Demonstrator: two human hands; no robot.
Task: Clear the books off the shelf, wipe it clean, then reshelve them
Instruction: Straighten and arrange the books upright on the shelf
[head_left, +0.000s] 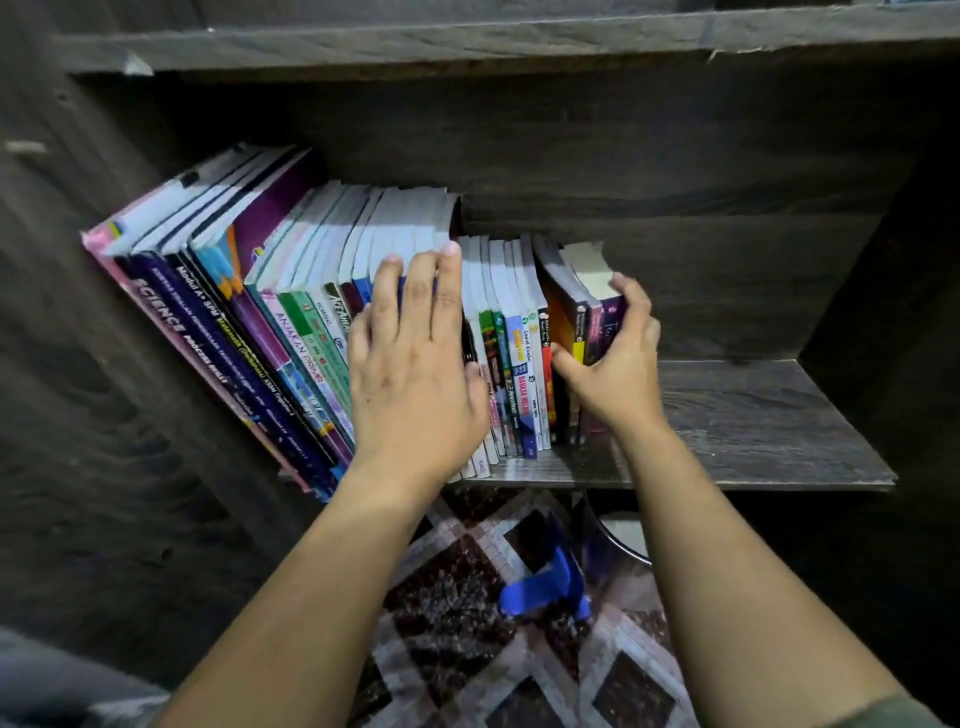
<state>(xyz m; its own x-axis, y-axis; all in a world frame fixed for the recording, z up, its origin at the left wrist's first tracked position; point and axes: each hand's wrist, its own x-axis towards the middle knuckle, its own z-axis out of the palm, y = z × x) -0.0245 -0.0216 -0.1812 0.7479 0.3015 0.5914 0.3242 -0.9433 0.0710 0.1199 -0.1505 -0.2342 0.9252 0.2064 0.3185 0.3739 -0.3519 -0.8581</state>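
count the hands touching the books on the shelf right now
2. The left hand lies flat on spines in the middle of the row of books; the right hand grips the end books at its right end.

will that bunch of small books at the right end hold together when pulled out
Probably light: the small books look like thin paperbacks. They may fan apart or slip, since the right hand pinches several at once.

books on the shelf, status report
Left hand flat on tall books' spines. Right hand grips the end books. Row leans left on shelf.
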